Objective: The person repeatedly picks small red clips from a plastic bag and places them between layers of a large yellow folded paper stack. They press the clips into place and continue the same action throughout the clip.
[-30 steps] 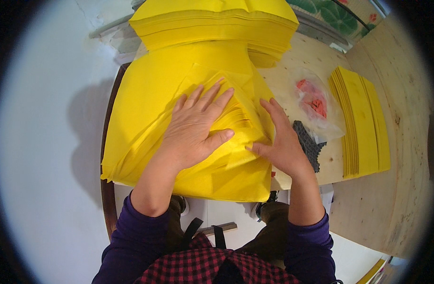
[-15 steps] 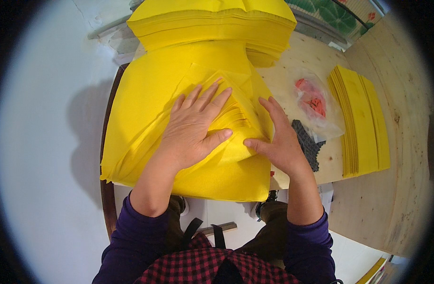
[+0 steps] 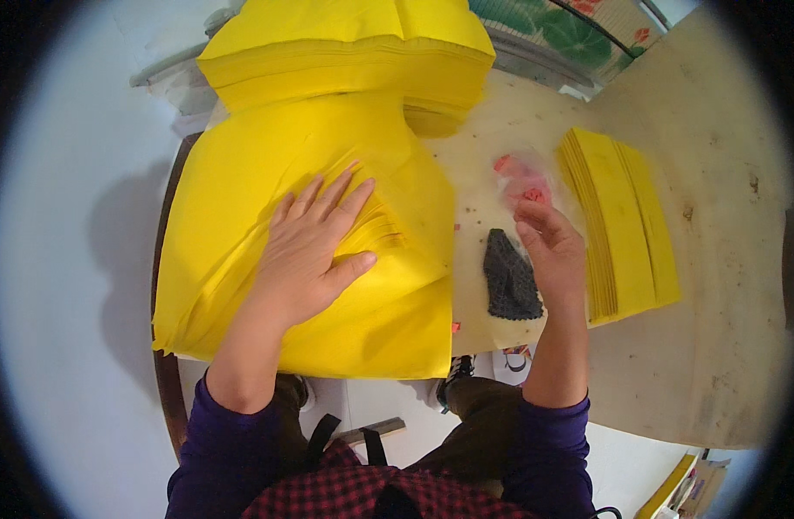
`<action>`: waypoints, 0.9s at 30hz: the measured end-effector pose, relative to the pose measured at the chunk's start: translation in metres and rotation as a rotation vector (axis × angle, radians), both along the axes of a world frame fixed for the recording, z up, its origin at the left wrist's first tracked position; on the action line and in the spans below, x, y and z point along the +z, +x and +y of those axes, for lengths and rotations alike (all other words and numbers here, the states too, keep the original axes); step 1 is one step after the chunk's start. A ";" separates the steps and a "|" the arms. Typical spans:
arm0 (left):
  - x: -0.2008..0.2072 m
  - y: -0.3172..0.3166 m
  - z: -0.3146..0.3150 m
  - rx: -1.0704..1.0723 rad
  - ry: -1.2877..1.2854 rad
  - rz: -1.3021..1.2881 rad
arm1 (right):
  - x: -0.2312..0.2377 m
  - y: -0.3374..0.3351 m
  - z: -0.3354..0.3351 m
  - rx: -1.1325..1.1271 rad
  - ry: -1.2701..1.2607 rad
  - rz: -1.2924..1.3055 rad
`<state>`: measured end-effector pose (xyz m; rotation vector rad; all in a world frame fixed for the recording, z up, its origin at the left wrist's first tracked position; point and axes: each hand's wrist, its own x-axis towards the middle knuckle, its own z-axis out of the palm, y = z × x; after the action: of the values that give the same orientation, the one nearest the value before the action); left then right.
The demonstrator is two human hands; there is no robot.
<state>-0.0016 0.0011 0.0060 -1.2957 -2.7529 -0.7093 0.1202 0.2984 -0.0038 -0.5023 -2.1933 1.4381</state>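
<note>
A broad pile of yellow felt-like cloth sheets lies before me, its layers fanned and creased in the middle. My left hand rests flat on it with fingers spread, beside the ridged folds. Off to the right, my right hand is over the table, its curled fingertips and thumb a little apart at the near edge of a clear plastic bag. Small red pieces show inside the bag. Whether the fingertips touch it I cannot tell. A dark grey piece of textured cloth lies just left of that hand.
A thick stack of yellow cloth stands behind the pile. Another folded yellow stack sits at the right on the wooden table. A wooden board borders the right side. Small red scraps lie near the pile's right edge.
My right hand has left the yellow cloth and moved right to the plastic bag. My left hand stays on the pile. The whole view has shifted, so things appear further left.
</note>
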 end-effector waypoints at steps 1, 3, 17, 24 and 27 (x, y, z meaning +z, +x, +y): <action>0.000 0.000 0.000 -0.001 0.003 0.004 | 0.000 0.001 0.009 -0.035 0.019 -0.012; -0.002 -0.001 -0.001 -0.001 0.006 0.003 | 0.003 0.002 0.029 -0.103 0.050 -0.035; 0.000 -0.001 -0.003 0.007 -0.014 -0.006 | -0.016 -0.066 0.098 0.063 0.864 -0.746; 0.000 0.000 -0.004 0.007 -0.008 -0.014 | -0.021 -0.062 0.097 0.060 0.931 -0.707; -0.001 0.000 -0.003 0.009 -0.014 -0.007 | -0.026 -0.059 0.102 0.060 0.855 -0.664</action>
<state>-0.0019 -0.0020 0.0050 -1.2846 -2.7727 -0.6967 0.0610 0.4007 -0.0294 -0.6394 -3.0529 0.2265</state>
